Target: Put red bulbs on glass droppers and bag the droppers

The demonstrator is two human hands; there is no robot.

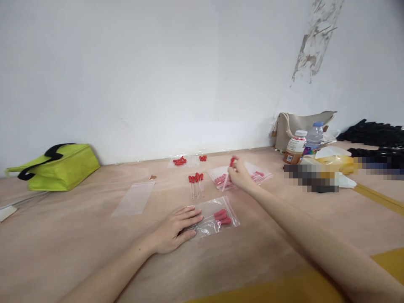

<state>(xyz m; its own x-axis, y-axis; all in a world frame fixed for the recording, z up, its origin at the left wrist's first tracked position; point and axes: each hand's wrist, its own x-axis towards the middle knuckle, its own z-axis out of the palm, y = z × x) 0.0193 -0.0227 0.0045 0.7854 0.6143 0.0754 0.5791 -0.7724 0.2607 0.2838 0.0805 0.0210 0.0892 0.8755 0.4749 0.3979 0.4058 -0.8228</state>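
Observation:
My left hand (176, 229) lies flat with fingers apart, resting on the edge of a clear zip bag (208, 229) that holds a few red-bulbed glass droppers (222, 216). Farther right, my right hand (240, 174) pinches a dropper (232, 161) by its red bulb, the pale tube slanting down to the left. Below that hand is a pile of filled clear bags (257, 179) with red bulbs showing through. Between the hands, several loose droppers (196, 179) lie side by side, bulbs toward the wall.
An unfilled clear bag (134, 200) lies left. Near the wall are bags with red bulbs (179, 160) and a few loose bulbs (202, 158). A green cooler bag (65, 168) stands far left; a brown-drink bottle (295, 147), a water bottle (314, 134) and a beige bag (285, 128) stand right.

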